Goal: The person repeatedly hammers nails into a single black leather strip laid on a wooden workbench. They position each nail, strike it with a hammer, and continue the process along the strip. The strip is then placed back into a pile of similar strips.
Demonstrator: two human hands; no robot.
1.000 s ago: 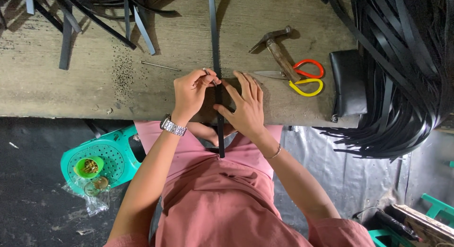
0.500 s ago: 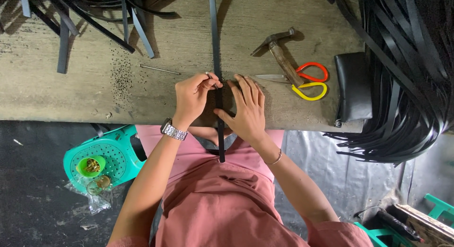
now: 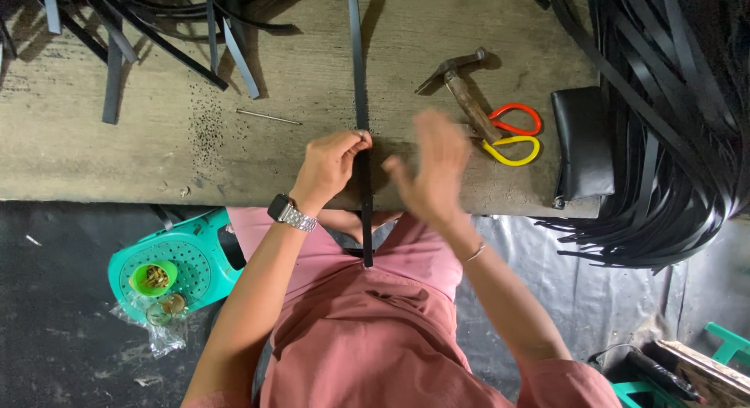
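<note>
Left hand (image 3: 330, 164) pinching black strap (image 3: 360, 103) against surface (image 3: 117, 154), strap running from far edge down over near edge. Right hand (image 3: 428, 170) released, fingers spread, blurred, raised just beside strap. Hammer (image 3: 462, 89), scissors (image 3: 512, 134) nearby.

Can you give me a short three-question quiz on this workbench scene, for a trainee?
1. True or false: the left hand pinches the long black strap lying across the workbench.
2. Which tool lies beside the hammer? A) pliers B) scissors with red and yellow handles C) a saw
3. Fill in: the right hand is blurred and ____ of the strap.

Key: 1 true; 2 B; 3 clear (its grip is open).
</note>
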